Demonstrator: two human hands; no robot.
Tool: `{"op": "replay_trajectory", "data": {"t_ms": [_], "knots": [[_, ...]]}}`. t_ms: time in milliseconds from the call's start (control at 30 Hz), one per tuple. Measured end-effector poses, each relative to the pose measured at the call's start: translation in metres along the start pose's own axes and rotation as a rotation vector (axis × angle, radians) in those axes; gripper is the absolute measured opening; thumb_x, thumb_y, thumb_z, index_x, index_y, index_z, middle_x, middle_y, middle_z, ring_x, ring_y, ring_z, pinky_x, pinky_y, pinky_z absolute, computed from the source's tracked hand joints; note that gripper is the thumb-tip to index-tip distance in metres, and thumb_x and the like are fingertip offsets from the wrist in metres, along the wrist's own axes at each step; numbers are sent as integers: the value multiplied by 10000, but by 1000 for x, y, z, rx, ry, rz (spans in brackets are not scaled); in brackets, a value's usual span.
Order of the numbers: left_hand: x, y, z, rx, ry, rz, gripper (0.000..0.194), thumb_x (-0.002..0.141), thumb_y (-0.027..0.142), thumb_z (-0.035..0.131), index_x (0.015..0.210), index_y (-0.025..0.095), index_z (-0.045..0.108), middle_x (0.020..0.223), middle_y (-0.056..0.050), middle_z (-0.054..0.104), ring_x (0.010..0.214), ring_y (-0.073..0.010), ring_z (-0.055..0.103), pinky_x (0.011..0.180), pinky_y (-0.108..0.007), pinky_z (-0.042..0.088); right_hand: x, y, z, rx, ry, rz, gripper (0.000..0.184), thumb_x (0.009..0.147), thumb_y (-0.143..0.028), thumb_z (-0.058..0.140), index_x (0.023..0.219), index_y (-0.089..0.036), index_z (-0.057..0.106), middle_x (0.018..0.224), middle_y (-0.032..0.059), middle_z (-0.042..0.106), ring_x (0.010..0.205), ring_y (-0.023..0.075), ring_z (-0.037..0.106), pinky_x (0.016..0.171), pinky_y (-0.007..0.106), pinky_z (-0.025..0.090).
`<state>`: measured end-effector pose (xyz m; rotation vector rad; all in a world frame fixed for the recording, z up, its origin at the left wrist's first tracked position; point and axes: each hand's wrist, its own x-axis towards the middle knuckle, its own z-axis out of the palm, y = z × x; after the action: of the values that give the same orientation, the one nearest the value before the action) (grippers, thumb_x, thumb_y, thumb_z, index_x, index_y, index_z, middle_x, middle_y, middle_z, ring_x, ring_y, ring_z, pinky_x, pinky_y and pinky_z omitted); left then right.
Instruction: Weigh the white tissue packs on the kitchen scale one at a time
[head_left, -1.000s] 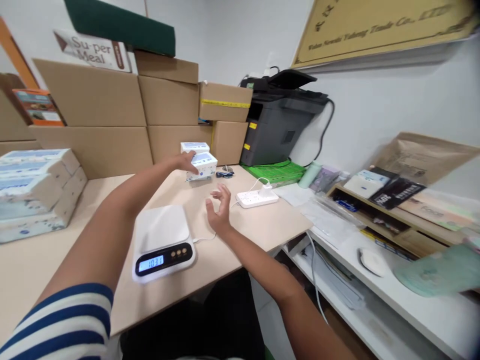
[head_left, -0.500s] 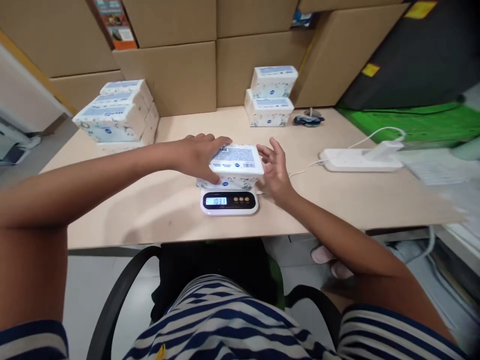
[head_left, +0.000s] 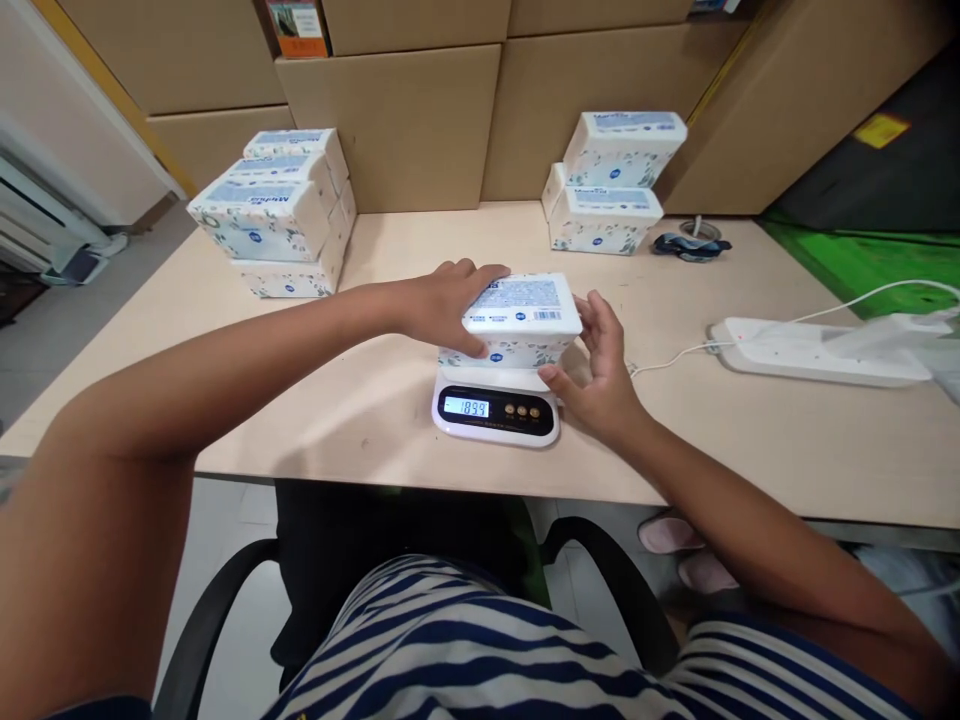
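Observation:
A white tissue pack with blue print and a leaf pattern rests on a small white digital scale. The scale's lit display appears to read 189.9, beside several gold buttons. My left hand grips the pack's left side, thumb on the front face and fingers over the top. At the pack's right end, my right hand curls round it, with the thumb by the lower front corner and the fingers along the side. The scale's weighing plate is mostly hidden under the pack.
Stacked tissue packs stand at the back left, and two or more further packs at the back right. A tape roll lies beside them. A white power strip with cables sits on the right. Cardboard boxes line the table's back.
The view has shifted, so things sit further right and the table looks closer. My right hand has closed in on the pack's right end. The scale's reading has risen from about 103.1.

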<state>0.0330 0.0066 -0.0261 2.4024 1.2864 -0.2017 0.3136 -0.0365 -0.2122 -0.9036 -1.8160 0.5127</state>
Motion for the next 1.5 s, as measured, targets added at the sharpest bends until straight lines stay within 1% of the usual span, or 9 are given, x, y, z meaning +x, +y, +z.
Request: {"op": "replay_trajectory", "data": {"t_ms": [233,367,567,833,1000,1133,1233,1333,1500], "knots": [[12,-3,3,3,33,93,1386,665,716,765,1854,316,175,1725,-150,481,1631,-467,367,1383,-641,367,2,5,-1,-28,-19,-22,1152,960,-731,789,1826,-453,84,1879,134,341,1727,387,438,1384,714,426],[13,2,-4,3,-14,100,1400,663,735,747,1862,325,153,1749,-149,465,1648,-479,342,1391,-656,335,4,4,-7,-174,2,-4,1081,958,-735,780,1815,-394,216,1850,160,351,1739,422,392,1396,735,392],[20,6,-14,15,-72,101,1433,636,760,757,1867,357,141,1778,-121,464,1649,-467,352,1387,-625,360,7,1,-10,-289,87,-87,807,1011,-698,719,1704,-418,417,1758,144,437,1699,420,429,1385,780,361],[23,8,-13,12,-87,119,1404,682,774,740,1869,390,96,1832,-84,414,1715,-482,234,1431,-640,275,4,-2,-11,-326,157,-94,709,970,-634,785,1576,-389,508,1860,129,233,1792,469,217,1395,860,236],[26,6,-6,-23,-28,159,1378,700,759,748,1868,355,140,1831,-113,410,1728,-486,226,1431,-642,281,5,-9,-13,-271,136,-41,742,947,-625,814,1564,-385,477,1856,137,244,1807,474,163,1412,871,197],[23,4,-4,-33,-17,185,1338,736,761,732,1864,368,128,1834,-107,416,1739,-482,204,1423,-654,295,5,-7,-16,-253,101,-32,815,920,-621,849,1597,-410,447,1832,130,297,1784,476,238,1425,848,222],[20,3,-5,-36,-17,176,1302,760,741,735,1858,357,149,1835,-109,416,1731,-478,219,1417,-640,316,0,1,-14,-211,50,-21,899,940,-597,836,1677,-411,357,1783,138,357,1737,438,352,1420,795,312],[17,0,-5,-64,5,182,1250,765,710,754,1837,375,206,1794,-96,471,1706,-482,251,1408,-649,328,-5,7,-11,-131,7,51,1000,924,-596,853,1724,-422,279,1772,137,358,1725,419,375,1380,767,410],[20,-6,3,-99,55,215,1206,748,669,764,1810,366,279,1768,-86,495,1683,-484,279,1402,-634,332,-8,8,-15,-203,6,43,1064,887,-556,897,1734,-429,266,1764,139,361,1725,437,362,1390,815,339]]}}
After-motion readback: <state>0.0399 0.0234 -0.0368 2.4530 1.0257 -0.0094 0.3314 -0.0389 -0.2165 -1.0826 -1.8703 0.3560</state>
